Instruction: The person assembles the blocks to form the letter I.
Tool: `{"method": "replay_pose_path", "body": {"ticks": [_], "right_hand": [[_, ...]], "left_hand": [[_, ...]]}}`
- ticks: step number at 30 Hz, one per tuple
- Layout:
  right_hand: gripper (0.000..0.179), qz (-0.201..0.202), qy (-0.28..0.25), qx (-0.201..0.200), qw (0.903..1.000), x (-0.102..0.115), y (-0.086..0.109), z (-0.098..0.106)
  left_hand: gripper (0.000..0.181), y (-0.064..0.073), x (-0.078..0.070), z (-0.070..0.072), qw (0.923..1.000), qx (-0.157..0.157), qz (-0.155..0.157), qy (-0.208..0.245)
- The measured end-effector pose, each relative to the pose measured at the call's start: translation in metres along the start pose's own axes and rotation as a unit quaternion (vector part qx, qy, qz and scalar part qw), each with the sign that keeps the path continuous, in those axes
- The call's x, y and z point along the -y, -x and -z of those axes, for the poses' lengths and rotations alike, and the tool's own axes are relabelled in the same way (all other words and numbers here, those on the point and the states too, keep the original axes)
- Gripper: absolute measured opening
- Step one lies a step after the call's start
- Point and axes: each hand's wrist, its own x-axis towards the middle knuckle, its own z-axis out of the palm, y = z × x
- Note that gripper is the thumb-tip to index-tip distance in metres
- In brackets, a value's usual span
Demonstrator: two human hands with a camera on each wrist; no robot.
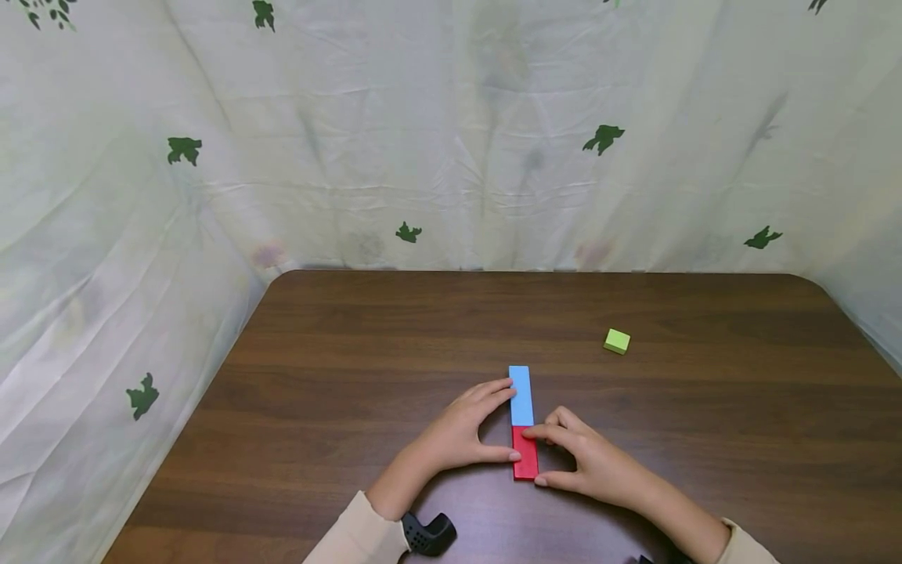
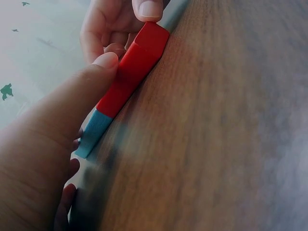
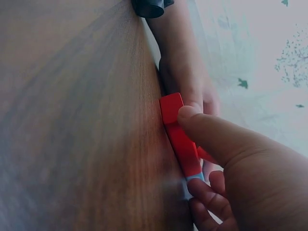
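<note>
The red block (image 1: pixel 527 454) lies on the table (image 1: pixel 338 352) between both hands: the right hand (image 1: pixel 595 462) pinches it with thumb and fingers, while the left hand (image 1: pixel 458 431), fingers extended, touches it and the blue block (image 1: pixel 522 401) (which adjoins its far end)

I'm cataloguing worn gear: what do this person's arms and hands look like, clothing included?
Beige sleeves end short of the left hand and right hand, which show no gloves or rings. A black device with small holes sits at the left cuff.
</note>
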Motion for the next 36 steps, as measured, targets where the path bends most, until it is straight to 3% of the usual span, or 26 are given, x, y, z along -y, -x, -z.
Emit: {"method": "replay_pose_path", "body": {"ticks": [10,19,36], "right_hand": [[0.046,-0.029,-0.027,-0.011,0.9991,0.003,-0.003,0.009],[0.055,-0.026,0.017,-0.056,0.998,0.007,-0.009,0.024],[0.067,-0.034,0.043,-0.139,0.9888,-0.007,-0.024,0.05]], "left_hand": [[0.081,0.0,0.0,0.0,1.0,-0.004,-0.004,-0.008],[0.081,0.0,0.0,0.0,0.9999,0.004,0.009,-0.003],[0.081,0.0,0.0,0.0,0.9999,0.004,0.011,-0.008]]}}
